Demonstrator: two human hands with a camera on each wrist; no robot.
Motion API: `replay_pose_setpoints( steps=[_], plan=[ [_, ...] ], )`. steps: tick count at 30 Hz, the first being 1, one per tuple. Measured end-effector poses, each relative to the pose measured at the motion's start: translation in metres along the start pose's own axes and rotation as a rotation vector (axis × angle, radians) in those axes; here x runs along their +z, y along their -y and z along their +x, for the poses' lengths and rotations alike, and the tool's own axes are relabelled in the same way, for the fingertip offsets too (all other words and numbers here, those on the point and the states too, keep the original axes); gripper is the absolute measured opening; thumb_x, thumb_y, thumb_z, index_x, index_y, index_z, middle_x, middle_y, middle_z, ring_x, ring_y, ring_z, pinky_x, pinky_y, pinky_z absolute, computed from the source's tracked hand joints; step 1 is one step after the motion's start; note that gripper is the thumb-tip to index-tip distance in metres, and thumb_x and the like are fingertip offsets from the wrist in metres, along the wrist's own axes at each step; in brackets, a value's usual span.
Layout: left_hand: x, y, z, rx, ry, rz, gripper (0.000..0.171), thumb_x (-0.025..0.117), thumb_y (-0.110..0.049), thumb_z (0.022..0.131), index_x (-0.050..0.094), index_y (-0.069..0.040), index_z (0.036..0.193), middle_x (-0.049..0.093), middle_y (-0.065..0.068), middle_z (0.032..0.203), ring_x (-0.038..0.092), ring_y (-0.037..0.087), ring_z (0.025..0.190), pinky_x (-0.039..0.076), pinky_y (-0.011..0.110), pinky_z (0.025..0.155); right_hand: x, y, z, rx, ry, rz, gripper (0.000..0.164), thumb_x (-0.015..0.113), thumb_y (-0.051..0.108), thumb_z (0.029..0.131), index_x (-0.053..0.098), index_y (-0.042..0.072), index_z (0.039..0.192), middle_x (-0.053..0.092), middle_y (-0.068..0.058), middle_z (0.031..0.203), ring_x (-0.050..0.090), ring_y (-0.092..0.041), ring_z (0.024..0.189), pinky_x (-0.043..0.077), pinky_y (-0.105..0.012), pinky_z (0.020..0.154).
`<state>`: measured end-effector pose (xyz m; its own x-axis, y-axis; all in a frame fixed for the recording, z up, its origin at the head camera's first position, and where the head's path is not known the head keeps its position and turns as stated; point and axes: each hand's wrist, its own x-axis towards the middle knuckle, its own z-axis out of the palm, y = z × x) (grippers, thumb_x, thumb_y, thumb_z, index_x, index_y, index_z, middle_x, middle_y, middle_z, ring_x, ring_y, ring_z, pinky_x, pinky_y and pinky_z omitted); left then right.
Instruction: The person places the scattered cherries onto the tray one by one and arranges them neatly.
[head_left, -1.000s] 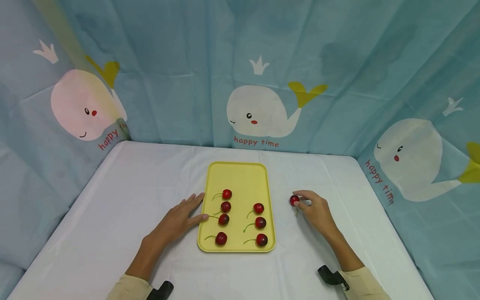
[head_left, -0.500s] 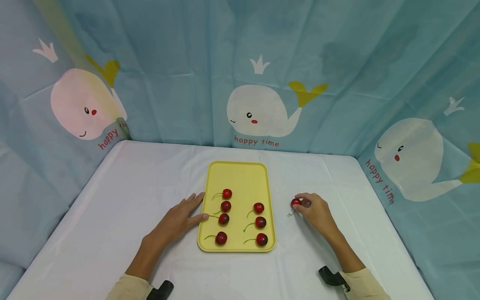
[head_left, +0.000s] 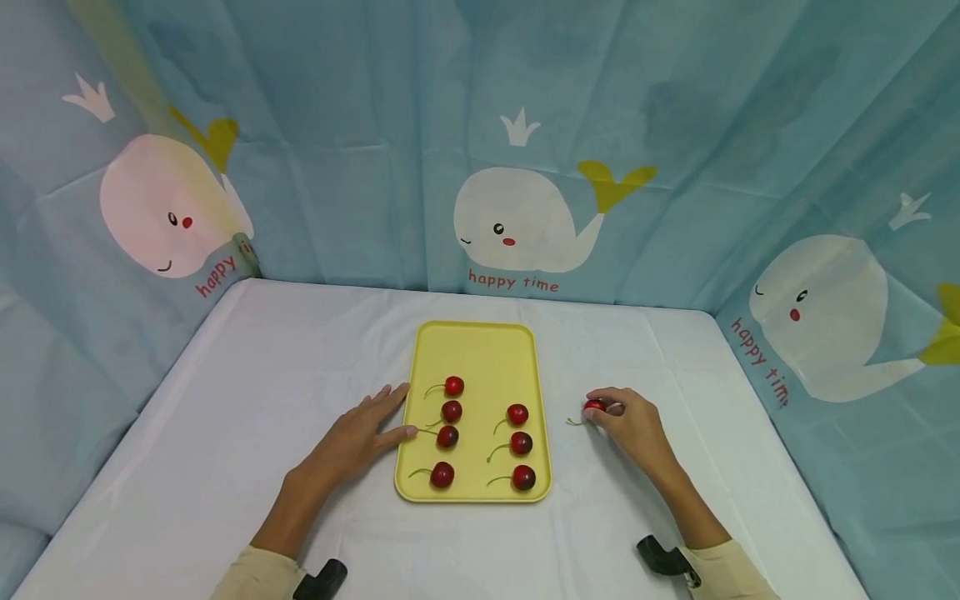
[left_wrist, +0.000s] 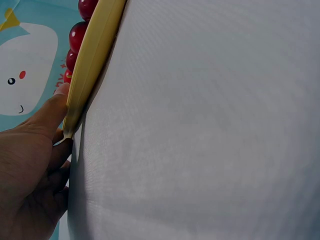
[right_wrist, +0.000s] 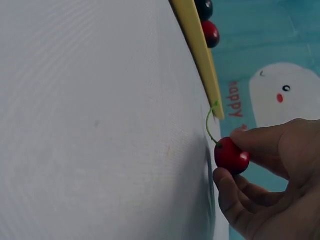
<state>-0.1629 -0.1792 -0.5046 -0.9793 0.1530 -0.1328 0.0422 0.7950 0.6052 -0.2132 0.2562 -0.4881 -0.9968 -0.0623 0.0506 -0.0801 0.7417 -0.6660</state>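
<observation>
My right hand (head_left: pixel 632 423) pinches a dark red cherry (right_wrist: pixel 231 156) between thumb and fingertips, to the right of the yellow tray (head_left: pixel 476 350). Its thin green stem (right_wrist: pixel 209 125) points left toward the tray in the head view. On the tray's left side, my left hand (head_left: pixel 358 437) lies with fingers extended and spread, its thumb (left_wrist: pixel 61 91) resting over the rim. Several cherries with stems lie on the tray in two columns: a longer left one, with a cherry (head_left: pixel 442 475) nearest the front, and a right one including a cherry (head_left: pixel 523 477).
A white cloth (head_left: pixel 322 333) covers the table. Behind and at both sides hangs a blue curtain (head_left: pixel 337 208) printed with whales. Black wrist mounts (head_left: pixel 663 557) sit at the beige sleeves.
The cherry in my right hand has turned, its stem swinging from downward to leftward. That hand has shifted very slightly right and down. My left hand and the tray hold their places.
</observation>
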Motion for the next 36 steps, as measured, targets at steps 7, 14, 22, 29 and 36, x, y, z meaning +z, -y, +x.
replay_pose_setpoints(
  steps=[7, 14, 22, 29, 36],
  plan=[
    [0.000, -0.001, 0.000, -0.003, 0.003, 0.002, 0.085, 0.065, -0.062, 0.099, 0.035, -0.021, 0.168, 0.032, 0.021, 0.171, 0.025, 0.056, 0.156, 0.028, 0.075, 0.120, 0.004, 0.001, 0.001, 0.037, 0.013, 0.036, 0.030, 0.082, 0.015, 0.092, 0.077, 0.009, 0.121, 0.074, -0.013, 0.116, 0.071, -0.027, 0.100, 0.057, -0.025, 0.070],
    [0.000, -0.001, 0.000, -0.005, 0.004, -0.002, 0.085, 0.066, -0.061, 0.099, 0.035, -0.022, 0.168, 0.032, 0.021, 0.171, 0.025, 0.056, 0.156, 0.028, 0.075, 0.120, 0.007, 0.002, 0.001, 0.045, 0.015, 0.040, 0.033, 0.083, 0.013, 0.090, 0.077, 0.008, 0.122, 0.076, -0.011, 0.118, 0.071, -0.025, 0.102, 0.057, -0.025, 0.072],
    [0.001, 0.000, 0.000, 0.003, 0.006, -0.001, 0.085, 0.065, -0.061, 0.099, 0.035, -0.021, 0.168, 0.033, 0.022, 0.171, 0.025, 0.056, 0.156, 0.028, 0.075, 0.120, 0.008, 0.002, 0.001, 0.027, 0.011, 0.015, 0.035, 0.084, 0.014, 0.090, 0.076, 0.006, 0.123, 0.077, -0.011, 0.118, 0.072, -0.026, 0.102, 0.057, -0.026, 0.075],
    [0.000, -0.001, 0.000, 0.002, 0.006, 0.004, 0.084, 0.066, -0.060, 0.099, 0.035, -0.021, 0.168, 0.033, 0.022, 0.171, 0.026, 0.056, 0.156, 0.028, 0.075, 0.120, 0.005, 0.011, 0.000, -0.004, 0.007, 0.032, 0.036, 0.084, 0.016, 0.091, 0.076, 0.005, 0.124, 0.078, -0.012, 0.114, 0.072, -0.027, 0.103, 0.056, -0.026, 0.071],
    [0.000, 0.000, 0.000, 0.006, 0.001, 0.003, 0.084, 0.065, -0.061, 0.099, 0.035, -0.021, 0.168, 0.033, 0.022, 0.170, 0.026, 0.057, 0.155, 0.028, 0.075, 0.120, 0.005, 0.022, 0.000, -0.024, 0.011, 0.047, 0.036, 0.084, 0.018, 0.093, 0.076, 0.005, 0.126, 0.078, -0.011, 0.114, 0.071, -0.027, 0.104, 0.056, -0.026, 0.072]
  ],
)
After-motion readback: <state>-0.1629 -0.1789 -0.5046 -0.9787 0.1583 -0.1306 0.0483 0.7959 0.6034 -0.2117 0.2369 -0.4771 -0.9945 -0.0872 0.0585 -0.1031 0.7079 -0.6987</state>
